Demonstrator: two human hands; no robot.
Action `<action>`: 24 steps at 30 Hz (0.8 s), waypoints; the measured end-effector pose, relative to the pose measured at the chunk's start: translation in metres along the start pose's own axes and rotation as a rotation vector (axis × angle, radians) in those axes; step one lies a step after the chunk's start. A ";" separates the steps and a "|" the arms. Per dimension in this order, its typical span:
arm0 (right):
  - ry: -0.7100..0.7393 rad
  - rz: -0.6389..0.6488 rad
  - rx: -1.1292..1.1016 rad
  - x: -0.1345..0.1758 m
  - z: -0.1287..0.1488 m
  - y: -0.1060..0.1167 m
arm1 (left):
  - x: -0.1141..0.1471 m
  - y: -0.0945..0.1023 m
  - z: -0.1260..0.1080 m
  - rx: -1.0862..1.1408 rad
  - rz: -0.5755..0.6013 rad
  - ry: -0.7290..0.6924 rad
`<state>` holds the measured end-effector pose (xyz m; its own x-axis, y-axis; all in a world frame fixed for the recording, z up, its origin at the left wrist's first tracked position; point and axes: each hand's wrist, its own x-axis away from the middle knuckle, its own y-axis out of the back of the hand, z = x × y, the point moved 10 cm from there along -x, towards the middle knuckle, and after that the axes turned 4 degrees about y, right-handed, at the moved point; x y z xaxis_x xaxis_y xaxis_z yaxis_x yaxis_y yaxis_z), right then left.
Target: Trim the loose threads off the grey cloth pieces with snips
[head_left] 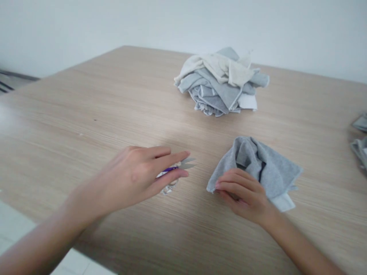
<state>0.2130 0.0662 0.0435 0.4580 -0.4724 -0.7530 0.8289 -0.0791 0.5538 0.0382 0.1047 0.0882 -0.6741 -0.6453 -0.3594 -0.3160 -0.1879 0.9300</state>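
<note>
My left hand (143, 172) is closed around small thread snips (172, 168), with a purple part between the fingers. Their two pointed blades stick out past my fingertips to the right, slightly apart. Beneath that hand lies a little heap of pale scraps (169, 187), mostly covered. My right hand (243, 193) pinches the near left corner of a grey cloth piece (275, 164). The cloth is bunched up, with a dark strip in its folds and a white patch at its lower right. A gap separates the blades from the cloth.
Farther back on the wooden table (114, 95) sits a loose pile of grey and cream cloth pieces (220, 84). More grey cloth (360, 141) shows at the right edge. A white wall (172, 23) rises behind the table. Pale floor tiles appear at lower left.
</note>
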 end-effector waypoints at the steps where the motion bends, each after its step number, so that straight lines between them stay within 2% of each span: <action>1: 0.014 0.044 0.032 0.000 0.001 -0.001 | -0.004 -0.001 -0.004 0.011 0.005 -0.002; 4: -0.010 0.149 0.120 0.004 -0.003 -0.004 | -0.014 -0.017 -0.012 0.074 0.115 0.007; 8: -0.079 0.146 0.135 0.009 -0.010 -0.003 | -0.022 -0.037 -0.015 0.182 0.178 0.008; 12: -0.069 0.245 0.178 0.014 -0.009 -0.019 | -0.023 -0.057 -0.011 0.325 0.245 0.032; 17: -0.031 0.390 0.300 0.010 -0.004 -0.038 | -0.013 -0.070 -0.008 0.350 0.273 0.059; 21: 0.008 0.383 0.367 -0.001 -0.002 -0.044 | -0.006 -0.074 -0.004 0.374 0.256 0.096; 24: -0.003 0.336 0.305 -0.003 -0.004 -0.045 | -0.004 -0.073 0.002 0.384 0.230 0.124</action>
<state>0.1750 0.0746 0.0196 0.6845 -0.5185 -0.5124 0.5012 -0.1756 0.8473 0.0627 0.1227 0.0217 -0.6783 -0.7259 -0.1137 -0.4079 0.2432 0.8800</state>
